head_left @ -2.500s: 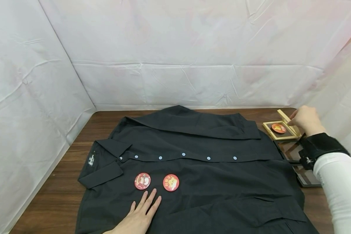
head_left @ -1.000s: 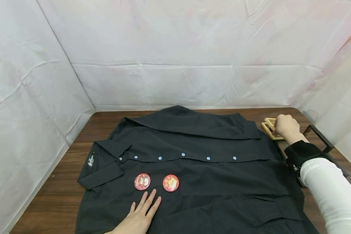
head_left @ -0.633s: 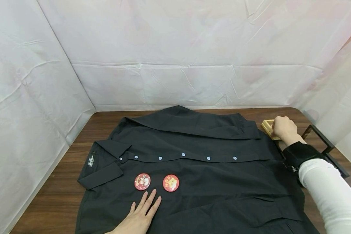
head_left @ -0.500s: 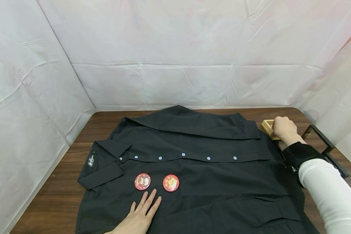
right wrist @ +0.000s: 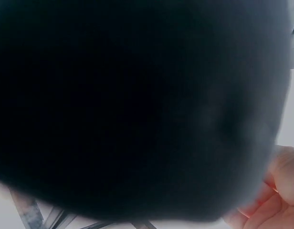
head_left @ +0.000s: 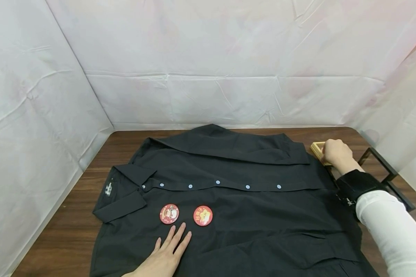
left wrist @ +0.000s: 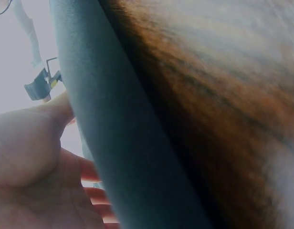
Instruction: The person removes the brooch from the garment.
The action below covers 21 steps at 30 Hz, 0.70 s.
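Gold lid (head_left: 317, 144) lower, beneath right hand (head_left: 338, 154)

Free room above the shirt (head_left: 249, 211), dark frame (head_left: 383, 161) to the right

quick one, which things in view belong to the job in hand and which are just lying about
In the job:
black shirt, under the left hand
gold case, at the right hand
dark-red badge and bright-red badge, probably, lying on the shirt

Likely just around:
wooden table
white sheeting
black-framed object, partly hidden, role unclear
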Each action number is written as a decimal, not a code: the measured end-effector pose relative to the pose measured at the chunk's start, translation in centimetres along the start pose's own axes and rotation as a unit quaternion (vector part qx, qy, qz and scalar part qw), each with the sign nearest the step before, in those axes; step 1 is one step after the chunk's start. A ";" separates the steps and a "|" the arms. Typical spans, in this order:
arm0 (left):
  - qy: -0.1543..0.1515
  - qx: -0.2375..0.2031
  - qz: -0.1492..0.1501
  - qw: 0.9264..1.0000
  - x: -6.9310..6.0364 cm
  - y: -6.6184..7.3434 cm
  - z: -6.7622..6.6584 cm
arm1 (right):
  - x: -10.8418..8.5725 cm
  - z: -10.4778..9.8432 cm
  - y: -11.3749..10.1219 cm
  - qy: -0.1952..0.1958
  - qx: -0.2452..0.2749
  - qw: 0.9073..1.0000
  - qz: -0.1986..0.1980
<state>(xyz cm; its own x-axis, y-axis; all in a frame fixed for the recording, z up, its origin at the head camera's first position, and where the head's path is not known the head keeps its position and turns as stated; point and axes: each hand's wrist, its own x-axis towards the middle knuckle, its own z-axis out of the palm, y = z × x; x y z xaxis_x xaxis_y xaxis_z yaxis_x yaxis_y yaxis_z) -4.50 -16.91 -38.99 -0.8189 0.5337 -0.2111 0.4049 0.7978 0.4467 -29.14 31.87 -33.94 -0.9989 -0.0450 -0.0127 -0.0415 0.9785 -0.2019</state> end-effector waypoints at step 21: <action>-0.028 0.054 -0.010 0.998 0.2 0.5 -0.7 | -1.6 -0.3 -1.1 0.005 0.012 1.000 -0.014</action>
<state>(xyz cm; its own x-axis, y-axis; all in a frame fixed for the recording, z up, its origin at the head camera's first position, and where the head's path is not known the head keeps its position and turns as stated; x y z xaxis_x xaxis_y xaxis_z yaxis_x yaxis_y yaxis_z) -4.70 -16.58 -38.20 -0.8048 0.5295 -0.2680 0.4325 0.8326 0.3460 -27.52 30.94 -33.40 -0.9975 -0.0706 0.0033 -0.0695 0.9717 -0.2256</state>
